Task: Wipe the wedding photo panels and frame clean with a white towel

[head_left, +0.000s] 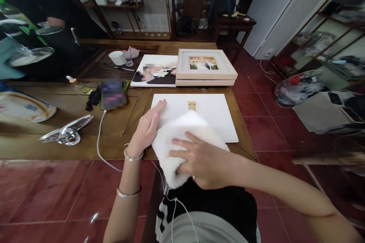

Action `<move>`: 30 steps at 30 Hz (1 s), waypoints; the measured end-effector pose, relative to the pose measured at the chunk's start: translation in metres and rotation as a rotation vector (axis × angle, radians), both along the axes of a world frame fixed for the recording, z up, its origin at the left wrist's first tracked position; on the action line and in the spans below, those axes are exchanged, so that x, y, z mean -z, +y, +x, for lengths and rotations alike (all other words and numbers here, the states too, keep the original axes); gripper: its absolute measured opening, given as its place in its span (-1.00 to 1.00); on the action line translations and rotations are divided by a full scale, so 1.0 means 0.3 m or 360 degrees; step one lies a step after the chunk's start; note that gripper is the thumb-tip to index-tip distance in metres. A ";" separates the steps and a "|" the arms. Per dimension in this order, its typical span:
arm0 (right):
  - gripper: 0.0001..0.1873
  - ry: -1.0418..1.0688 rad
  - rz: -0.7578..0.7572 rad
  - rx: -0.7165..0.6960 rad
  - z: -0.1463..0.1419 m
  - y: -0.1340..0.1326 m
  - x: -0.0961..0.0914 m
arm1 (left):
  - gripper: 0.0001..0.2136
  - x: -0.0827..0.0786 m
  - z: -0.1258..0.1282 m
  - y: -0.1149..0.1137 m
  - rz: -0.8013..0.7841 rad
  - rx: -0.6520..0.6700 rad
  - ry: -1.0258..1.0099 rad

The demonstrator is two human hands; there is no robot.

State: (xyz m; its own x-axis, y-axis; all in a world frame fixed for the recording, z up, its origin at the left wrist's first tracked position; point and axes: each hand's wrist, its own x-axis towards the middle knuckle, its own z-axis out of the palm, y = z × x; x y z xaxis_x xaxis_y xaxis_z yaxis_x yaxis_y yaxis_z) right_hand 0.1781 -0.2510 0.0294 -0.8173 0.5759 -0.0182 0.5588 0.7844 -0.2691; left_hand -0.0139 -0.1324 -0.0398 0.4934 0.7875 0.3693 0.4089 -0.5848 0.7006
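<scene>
A white panel (230,131) lies flat on the wooden table, with a small brass-coloured hanger plate (192,105) fixed near its far middle. Over its near part spreads a fluffy white cloth (168,140), which hangs past the table's front edge. My right hand (196,157) lies across this cloth, fingers spread over it and bent into its near side, where the fabric bunches. My left hand (148,125) rests at the panel's left side with its fingers stretched out, its edge near the cloth. The panel's near edge is mostly covered.
Behind the panel lie a photo print (155,79) and light wooden picture frames (207,79), stacked. To the left are a dark pouch (112,93), a white cable (99,136), a silver winged ornament (68,131) and a plate (27,108). A white cup (116,57) stands farther back.
</scene>
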 end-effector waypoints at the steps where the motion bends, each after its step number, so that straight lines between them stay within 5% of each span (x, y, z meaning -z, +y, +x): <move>1: -0.64 0.0041 -0.0081 0.0037 0.027 -0.007 -0.019 | -0.54 0.008 -0.002 0.000 -0.0014 0.0025 0.0027; 5: -0.53 0.0216 -0.0105 0.0511 0.137 -0.001 -0.080 | -0.60 0.032 -0.009 0.005 0.0015 0.0077 0.0209; 10: -0.52 0.0345 0.0593 0.1076 0.211 0.110 -0.086 | -0.67 0.039 -0.007 -0.003 0.0074 0.0074 0.0366; 14: -0.43 0.0389 0.0913 0.0833 0.157 0.264 -0.056 | -0.67 0.039 -0.008 -0.010 0.0083 0.0084 0.0384; 22: -0.71 0.0088 0.0306 0.0270 -0.077 0.462 0.010 | -0.71 0.048 -0.012 0.013 0.0235 0.0079 0.0347; 30: -0.54 -0.0002 0.0147 0.0426 0.046 0.467 0.025 | -0.67 0.054 -0.013 0.003 0.0125 0.0073 0.0326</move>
State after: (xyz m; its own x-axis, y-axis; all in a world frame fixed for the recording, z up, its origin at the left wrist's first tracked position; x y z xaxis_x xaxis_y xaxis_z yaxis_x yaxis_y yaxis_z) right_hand 0.1919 -0.1108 0.0218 -0.6361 0.7704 0.0431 0.7496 0.6302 -0.2025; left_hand -0.0178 -0.1316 -0.0559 0.5993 0.7351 0.3171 0.5095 -0.6557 0.5571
